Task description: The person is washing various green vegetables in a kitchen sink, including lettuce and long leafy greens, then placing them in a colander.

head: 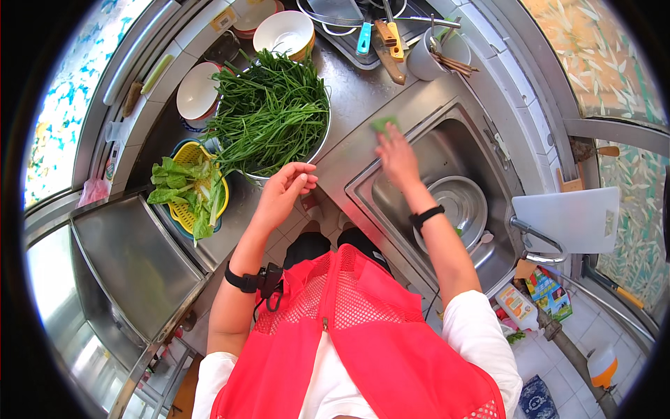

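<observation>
My right hand (399, 160) holds a blurred green thing (384, 123), which looks like a scouring pad, against the steel countertop (348, 146) beside the sink. In front of my body, my left hand (287, 191) is empty, its fingers loosely bent and the thumb apart. It hovers by the near rim of a large metal colander (325, 131) heaped with long green leaves like Chinese chives (272, 115). Left of it, a yellow basket (183, 212) with leafy lettuce (175, 183) sits in a blue-green one. Under my right forearm, a metal basin (473, 196) rests in the sink (445, 137).
White bowls (196, 91) stand behind the colander. Knives (391, 65) lie with handles towards me on a dark tray (335, 44), next to a chopstick holder (425, 62). At right are the faucet (544, 256), a white cutting board (570, 220) and a bottle (517, 306).
</observation>
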`<action>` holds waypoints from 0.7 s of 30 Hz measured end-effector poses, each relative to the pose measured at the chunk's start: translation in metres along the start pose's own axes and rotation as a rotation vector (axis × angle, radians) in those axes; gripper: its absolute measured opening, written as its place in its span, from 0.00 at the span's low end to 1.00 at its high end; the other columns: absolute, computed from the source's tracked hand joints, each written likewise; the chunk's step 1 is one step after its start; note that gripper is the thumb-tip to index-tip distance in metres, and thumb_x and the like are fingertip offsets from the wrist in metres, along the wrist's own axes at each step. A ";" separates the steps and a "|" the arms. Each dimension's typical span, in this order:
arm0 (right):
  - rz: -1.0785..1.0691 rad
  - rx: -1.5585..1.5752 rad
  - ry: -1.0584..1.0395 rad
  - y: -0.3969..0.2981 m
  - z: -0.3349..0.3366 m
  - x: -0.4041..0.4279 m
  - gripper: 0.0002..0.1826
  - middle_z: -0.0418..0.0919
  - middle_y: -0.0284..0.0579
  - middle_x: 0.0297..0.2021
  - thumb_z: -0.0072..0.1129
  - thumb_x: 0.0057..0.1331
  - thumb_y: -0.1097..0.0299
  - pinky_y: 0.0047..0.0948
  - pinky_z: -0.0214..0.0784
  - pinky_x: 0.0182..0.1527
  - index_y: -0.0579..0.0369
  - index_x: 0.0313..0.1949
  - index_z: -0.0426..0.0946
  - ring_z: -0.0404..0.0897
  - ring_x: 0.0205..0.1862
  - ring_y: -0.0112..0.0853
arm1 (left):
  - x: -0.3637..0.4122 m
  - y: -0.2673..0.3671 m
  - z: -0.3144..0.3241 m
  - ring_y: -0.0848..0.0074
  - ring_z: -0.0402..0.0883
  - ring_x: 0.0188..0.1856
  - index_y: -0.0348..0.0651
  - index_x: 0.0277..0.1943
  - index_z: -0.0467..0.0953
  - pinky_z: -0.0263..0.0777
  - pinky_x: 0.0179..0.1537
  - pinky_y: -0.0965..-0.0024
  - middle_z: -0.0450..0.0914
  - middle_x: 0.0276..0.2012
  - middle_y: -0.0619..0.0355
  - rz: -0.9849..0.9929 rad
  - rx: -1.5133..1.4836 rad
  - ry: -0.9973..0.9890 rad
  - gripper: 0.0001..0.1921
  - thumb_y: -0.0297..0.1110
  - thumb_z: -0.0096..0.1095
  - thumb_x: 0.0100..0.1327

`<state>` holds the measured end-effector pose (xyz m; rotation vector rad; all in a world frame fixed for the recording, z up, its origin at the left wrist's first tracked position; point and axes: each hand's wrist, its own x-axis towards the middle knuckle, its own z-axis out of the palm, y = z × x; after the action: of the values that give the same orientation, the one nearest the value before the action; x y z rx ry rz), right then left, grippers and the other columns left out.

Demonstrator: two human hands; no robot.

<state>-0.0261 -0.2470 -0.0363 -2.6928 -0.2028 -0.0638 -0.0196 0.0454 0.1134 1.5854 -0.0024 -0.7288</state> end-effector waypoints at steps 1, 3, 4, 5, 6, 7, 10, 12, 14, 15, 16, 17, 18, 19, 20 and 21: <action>0.067 0.041 0.093 0.014 -0.003 0.019 0.25 0.56 0.57 0.65 0.47 0.67 0.57 0.41 0.51 0.66 0.57 0.59 0.67 0.56 0.67 0.47 | -0.001 -0.001 0.000 0.78 0.78 0.43 0.36 0.53 0.71 0.71 0.46 0.76 0.79 0.41 0.57 -0.015 -0.007 0.006 0.12 0.30 0.46 0.70; 0.128 0.084 0.190 0.030 -0.006 0.064 0.25 0.56 0.58 0.65 0.47 0.67 0.59 0.41 0.50 0.66 0.57 0.61 0.65 0.54 0.68 0.47 | -0.002 -0.007 0.001 0.78 0.78 0.43 0.36 0.53 0.71 0.71 0.46 0.76 0.79 0.41 0.57 -0.013 -0.017 0.004 0.12 0.30 0.46 0.70; 0.119 -0.006 0.218 0.037 -0.009 0.084 0.26 0.56 0.58 0.65 0.46 0.67 0.57 0.40 0.49 0.67 0.56 0.62 0.63 0.54 0.68 0.48 | 0.000 -0.010 0.002 0.78 0.78 0.43 0.36 0.53 0.71 0.71 0.46 0.76 0.79 0.41 0.57 -0.014 -0.029 -0.010 0.12 0.30 0.46 0.70; 0.107 -0.093 0.241 0.040 -0.008 0.095 0.27 0.56 0.58 0.65 0.46 0.68 0.56 0.40 0.48 0.67 0.56 0.63 0.62 0.54 0.68 0.48 | 0.001 -0.009 0.003 0.78 0.78 0.43 0.36 0.53 0.71 0.71 0.46 0.76 0.79 0.41 0.57 -0.017 -0.030 -0.009 0.12 0.30 0.46 0.70; 0.106 -0.091 0.237 0.036 -0.003 0.101 0.27 0.56 0.58 0.65 0.46 0.68 0.56 0.40 0.48 0.67 0.56 0.63 0.62 0.54 0.68 0.48 | 0.001 -0.006 0.006 0.79 0.77 0.43 0.37 0.52 0.71 0.71 0.45 0.76 0.79 0.41 0.58 -0.024 -0.028 -0.006 0.12 0.29 0.46 0.70; 0.065 -0.146 0.214 0.026 0.003 0.107 0.28 0.56 0.57 0.66 0.46 0.67 0.54 0.40 0.47 0.68 0.56 0.62 0.63 0.53 0.68 0.47 | 0.001 -0.004 0.008 0.80 0.77 0.42 0.37 0.51 0.72 0.70 0.45 0.77 0.78 0.40 0.59 -0.030 -0.025 -0.005 0.11 0.29 0.46 0.70; -0.232 -0.044 0.050 -0.039 0.027 0.095 0.29 0.56 0.56 0.66 0.45 0.67 0.51 0.39 0.45 0.69 0.57 0.61 0.64 0.53 0.69 0.46 | 0.001 -0.009 0.004 0.79 0.77 0.43 0.36 0.53 0.71 0.70 0.46 0.76 0.78 0.41 0.58 -0.034 -0.037 0.002 0.12 0.30 0.47 0.70; -0.281 0.021 -0.017 -0.061 0.028 0.071 0.29 0.56 0.55 0.66 0.45 0.67 0.51 0.38 0.45 0.69 0.57 0.61 0.65 0.53 0.68 0.45 | 0.004 -0.005 0.004 0.79 0.77 0.43 0.37 0.53 0.71 0.70 0.46 0.76 0.78 0.42 0.58 -0.037 -0.039 0.004 0.12 0.30 0.47 0.70; -0.320 0.089 -0.082 -0.060 0.025 0.062 0.28 0.56 0.54 0.66 0.45 0.67 0.51 0.38 0.45 0.69 0.57 0.60 0.65 0.54 0.68 0.45 | 0.003 -0.001 0.003 0.79 0.77 0.43 0.37 0.53 0.71 0.70 0.46 0.76 0.78 0.42 0.58 -0.044 -0.036 -0.001 0.12 0.30 0.47 0.70; -0.316 0.033 -0.078 -0.038 0.015 0.060 0.28 0.57 0.53 0.66 0.45 0.67 0.52 0.38 0.46 0.69 0.57 0.60 0.66 0.55 0.68 0.44 | 0.006 0.002 0.001 0.79 0.77 0.43 0.37 0.53 0.71 0.70 0.46 0.76 0.78 0.42 0.58 -0.028 -0.014 -0.012 0.12 0.30 0.47 0.70; -0.316 -0.017 -0.080 -0.019 0.005 0.057 0.27 0.57 0.52 0.66 0.44 0.67 0.52 0.38 0.47 0.68 0.57 0.60 0.66 0.56 0.68 0.43 | 0.004 0.003 -0.001 0.79 0.77 0.43 0.37 0.53 0.71 0.70 0.46 0.76 0.78 0.42 0.58 -0.018 0.006 -0.015 0.12 0.31 0.47 0.70; -0.186 -0.072 -0.025 0.000 -0.005 0.057 0.27 0.58 0.53 0.65 0.45 0.67 0.53 0.37 0.48 0.68 0.57 0.60 0.66 0.56 0.67 0.44 | 0.002 0.004 -0.004 0.79 0.77 0.43 0.37 0.53 0.71 0.70 0.46 0.76 0.78 0.42 0.58 -0.016 0.007 -0.010 0.12 0.31 0.47 0.70; -0.056 -0.129 0.031 0.020 -0.017 0.056 0.27 0.58 0.53 0.65 0.45 0.67 0.54 0.37 0.48 0.67 0.57 0.60 0.67 0.56 0.67 0.44 | 0.002 0.006 -0.008 0.79 0.77 0.43 0.37 0.53 0.71 0.70 0.46 0.76 0.78 0.42 0.58 -0.006 0.002 0.004 0.12 0.31 0.47 0.70; 0.102 -0.156 0.095 0.045 -0.024 0.050 0.26 0.58 0.56 0.65 0.46 0.67 0.54 0.38 0.51 0.66 0.56 0.59 0.67 0.56 0.67 0.45 | 0.006 0.008 -0.010 0.79 0.77 0.43 0.37 0.53 0.71 0.70 0.46 0.76 0.79 0.41 0.58 0.010 -0.004 0.010 0.12 0.31 0.47 0.70; 0.261 -0.179 0.159 0.064 -0.029 0.044 0.26 0.59 0.58 0.64 0.47 0.66 0.55 0.38 0.53 0.65 0.56 0.59 0.68 0.55 0.67 0.46 | 0.008 0.007 -0.015 0.79 0.78 0.43 0.37 0.52 0.72 0.71 0.45 0.76 0.79 0.41 0.58 0.012 0.002 0.028 0.12 0.31 0.47 0.70; 0.192 -0.421 0.238 0.061 -0.036 0.043 0.23 0.63 0.58 0.61 0.50 0.65 0.56 0.39 0.56 0.62 0.55 0.55 0.72 0.59 0.65 0.47 | 0.003 0.002 -0.025 0.79 0.78 0.43 0.37 0.52 0.72 0.71 0.45 0.76 0.79 0.41 0.58 0.010 0.000 0.051 0.12 0.31 0.47 0.70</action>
<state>0.0248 -0.3115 -0.0265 -3.0715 0.1614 -0.4078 -0.0055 0.0661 0.1136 1.6026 0.0265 -0.6806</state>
